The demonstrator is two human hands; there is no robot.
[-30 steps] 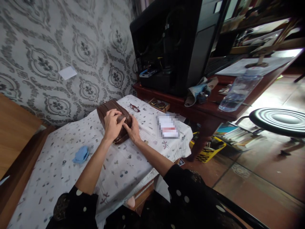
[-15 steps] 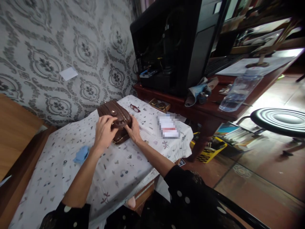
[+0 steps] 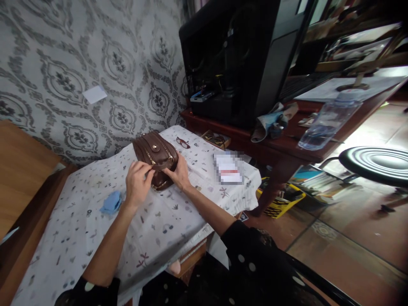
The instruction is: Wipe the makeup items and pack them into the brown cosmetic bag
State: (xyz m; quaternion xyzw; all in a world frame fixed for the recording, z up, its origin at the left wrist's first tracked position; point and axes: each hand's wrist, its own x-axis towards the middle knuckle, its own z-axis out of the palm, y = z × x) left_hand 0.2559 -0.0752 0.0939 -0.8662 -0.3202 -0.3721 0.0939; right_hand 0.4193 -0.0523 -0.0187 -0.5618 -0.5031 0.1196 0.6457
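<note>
A brown leather handbag (image 3: 164,154) with gold zips and a gold stud lies on the patterned white tablecloth (image 3: 153,238). Fingers and thumb of my left hand (image 3: 137,180) are pinched on a narrow strap at the bag's near end. My right hand (image 3: 181,174) grips the bag's right side, its thumb on the near edge by the strap. A crumpled blue cloth (image 3: 111,202) lies left of my left wrist. Beyond the bag are red-framed glasses (image 3: 182,143).
A blurred-out white and red item (image 3: 228,168) is on the table's right. Beside it, a dark red desk (image 3: 280,153) holds a black computer case (image 3: 236,68) and a clear water bottle (image 3: 330,123). A yellow crate (image 3: 283,204) and round black stool (image 3: 379,165) stand on the floor.
My left hand has shifted off the bag's top toward its near left, uncovering the gold zip. My right hand stays on the bag's side. The view has shifted slightly.
</note>
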